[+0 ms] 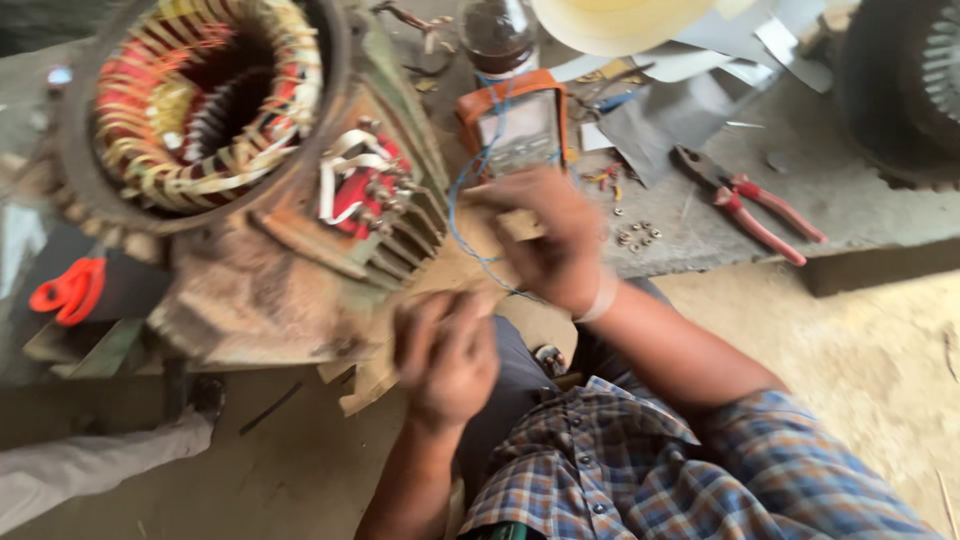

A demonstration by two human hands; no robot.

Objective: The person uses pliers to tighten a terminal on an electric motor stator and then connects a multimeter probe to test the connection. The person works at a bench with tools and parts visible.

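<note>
Beside the opened motor stator (215, 110), two hands work over a cluttered bench (850, 210).

Right hand (550, 235) has its fingers closed around a tan cardboard-like strip (520, 225) near the blue wire (462, 215); left hand (445, 355) is curled below, its hold blurred beyond telling. One orange-cased meter (515, 120) sits behind, one dark bottle (497, 35) above it, one pair of red-handled pliers (755, 205) to the right, small nuts (637, 236) between.
</note>
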